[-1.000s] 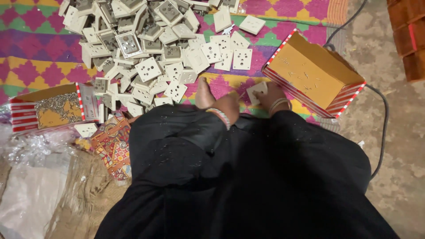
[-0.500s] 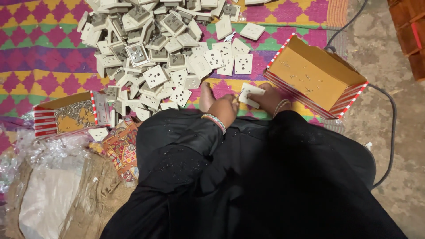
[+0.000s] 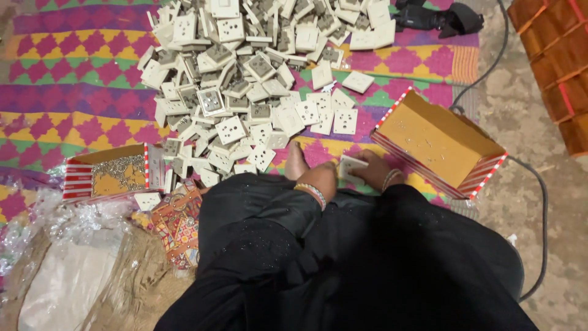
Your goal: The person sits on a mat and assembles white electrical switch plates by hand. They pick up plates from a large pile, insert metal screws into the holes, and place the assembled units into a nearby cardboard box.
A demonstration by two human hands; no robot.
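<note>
Hands low centre, near black-clothed lap. Right hand (image 3: 373,173) has its grip clamped on a white socket plate (image 3: 352,168), held just above the patterned mat (image 3: 73,104), just left of the open cardboard box (image 3: 438,144). Left hand (image 3: 318,184) with bangles sits beside it; its grip cannot be told. Heap of socket plates (image 3: 245,79) lies far, centre. Smaller box of screws (image 3: 113,175) at left.
</note>
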